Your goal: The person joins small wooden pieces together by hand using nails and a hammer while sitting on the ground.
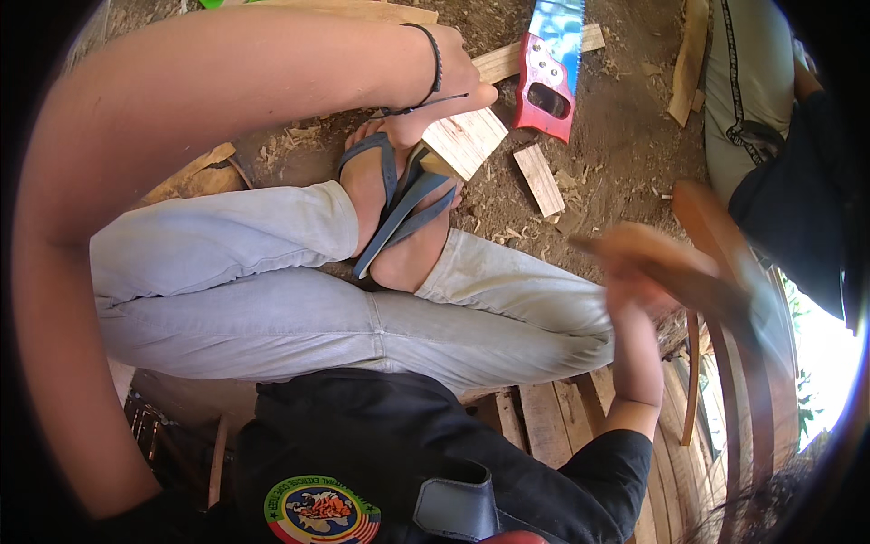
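My left hand [449, 77] reaches across from the left, its fingers closed round the far side of a pale squared wood block [466, 142]. The block sits beside my feet, touching or nearly touching a dark flip-flop [403, 213]. Off to the right, my right hand [639, 276] is wrapped round a wooden-handled tool [707, 286], raised and smeared by motion. A greyish, blade-like end shows on its right; the blur hides its exact kind. Near the block lies a small flat wood offcut [539, 179].
A handsaw [548, 86] with a red handle lies on the dirt ground beyond the block, over a wood strip [498, 63]. Wood shavings are scattered around. Another person's grey trouser leg [739, 100] is at the far right, near a curved wooden chair part [725, 245].
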Demonstrator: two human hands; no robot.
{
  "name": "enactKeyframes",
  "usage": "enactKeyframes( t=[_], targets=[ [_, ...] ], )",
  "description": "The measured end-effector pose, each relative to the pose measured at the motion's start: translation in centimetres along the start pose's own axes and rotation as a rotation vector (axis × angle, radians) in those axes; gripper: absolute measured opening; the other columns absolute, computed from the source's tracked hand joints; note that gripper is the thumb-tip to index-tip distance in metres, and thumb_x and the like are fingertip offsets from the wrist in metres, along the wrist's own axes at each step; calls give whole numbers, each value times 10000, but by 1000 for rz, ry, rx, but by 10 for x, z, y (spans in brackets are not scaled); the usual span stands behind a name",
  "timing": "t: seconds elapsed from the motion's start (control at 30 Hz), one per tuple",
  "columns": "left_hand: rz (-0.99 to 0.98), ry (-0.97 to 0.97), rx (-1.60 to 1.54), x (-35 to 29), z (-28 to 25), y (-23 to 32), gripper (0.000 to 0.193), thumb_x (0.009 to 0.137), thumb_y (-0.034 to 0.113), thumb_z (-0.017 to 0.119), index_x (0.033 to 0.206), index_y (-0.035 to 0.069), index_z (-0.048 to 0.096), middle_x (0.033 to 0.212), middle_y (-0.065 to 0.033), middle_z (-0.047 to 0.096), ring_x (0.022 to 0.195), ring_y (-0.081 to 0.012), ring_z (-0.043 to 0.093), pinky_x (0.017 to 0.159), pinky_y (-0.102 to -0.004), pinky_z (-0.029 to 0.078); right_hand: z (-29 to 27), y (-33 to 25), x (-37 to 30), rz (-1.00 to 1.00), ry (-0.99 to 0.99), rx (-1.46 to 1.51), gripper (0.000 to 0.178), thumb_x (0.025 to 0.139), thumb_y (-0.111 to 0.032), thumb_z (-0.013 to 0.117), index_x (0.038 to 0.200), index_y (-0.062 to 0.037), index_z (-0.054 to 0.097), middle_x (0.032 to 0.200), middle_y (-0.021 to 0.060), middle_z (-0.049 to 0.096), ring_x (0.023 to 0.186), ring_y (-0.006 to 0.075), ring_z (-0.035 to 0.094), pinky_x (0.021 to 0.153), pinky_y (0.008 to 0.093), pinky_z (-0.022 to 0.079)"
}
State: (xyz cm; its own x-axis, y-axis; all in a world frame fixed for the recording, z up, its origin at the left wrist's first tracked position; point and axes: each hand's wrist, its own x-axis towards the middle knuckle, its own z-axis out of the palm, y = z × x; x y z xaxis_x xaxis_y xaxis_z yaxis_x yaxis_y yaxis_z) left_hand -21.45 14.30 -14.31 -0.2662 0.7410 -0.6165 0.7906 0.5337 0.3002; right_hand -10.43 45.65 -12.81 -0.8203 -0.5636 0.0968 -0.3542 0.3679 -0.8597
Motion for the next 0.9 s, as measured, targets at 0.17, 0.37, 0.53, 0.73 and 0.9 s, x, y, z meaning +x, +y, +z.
enactKeyframes(
  t=[0.17, 0.37, 0.53, 0.73, 0.9],
  targets=[
    [41, -111, 70, 15, -1, 3, 646, 496, 184, 794, 1064, 32, 527, 831, -152, 698, 846, -338, 713, 739, -401, 567, 1, -13, 23, 306, -154, -229, 322, 973, -328, 604, 896, -21, 544, 693, 85, 551, 586, 202, 572, 533, 347, 460],
    [-7, -97, 161, 6, -12, 10, 595, 512, 154, 810, 1030, 47, 535, 823, -137, 697, 819, -321, 716, 712, -387, 569, 6, -2, 5, 34, -17, 234, 362, 940, -379, 637, 931, -35, 526, 729, 105, 606, 561, 250, 581, 511, 366, 488],
    [-16, -165, 112, 7, -9, 9, 592, 507, 151, 807, 1023, 45, 535, 796, -134, 693, 815, -325, 717, 704, -394, 571, 2, -14, 20, 245, -295, -3, 365, 913, -268, 682, 1149, -28, 539, 828, 145, 646, 728, 301, 660, 591, 408, 504],
    [19, -166, 97, 22, -20, 4, 577, 529, 175, 782, 1032, 30, 538, 786, -161, 689, 789, -347, 714, 686, -414, 573, -2, 7, -1, 455, -148, 163, 364, 912, -300, 657, 1099, -20, 521, 782, 180, 637, 718, 388, 626, 600, 473, 493],
    [43, -139, -35, 5, -3, 6, 608, 544, 190, 783, 1064, -5, 535, 797, -192, 687, 816, -388, 699, 716, -444, 568, -13, 4, -10, 465, -21, -84, 457, 898, -508, 661, 1004, -72, 574, 753, 67, 540, 645, 229, 558, 587, 368, 518]
  ],
)
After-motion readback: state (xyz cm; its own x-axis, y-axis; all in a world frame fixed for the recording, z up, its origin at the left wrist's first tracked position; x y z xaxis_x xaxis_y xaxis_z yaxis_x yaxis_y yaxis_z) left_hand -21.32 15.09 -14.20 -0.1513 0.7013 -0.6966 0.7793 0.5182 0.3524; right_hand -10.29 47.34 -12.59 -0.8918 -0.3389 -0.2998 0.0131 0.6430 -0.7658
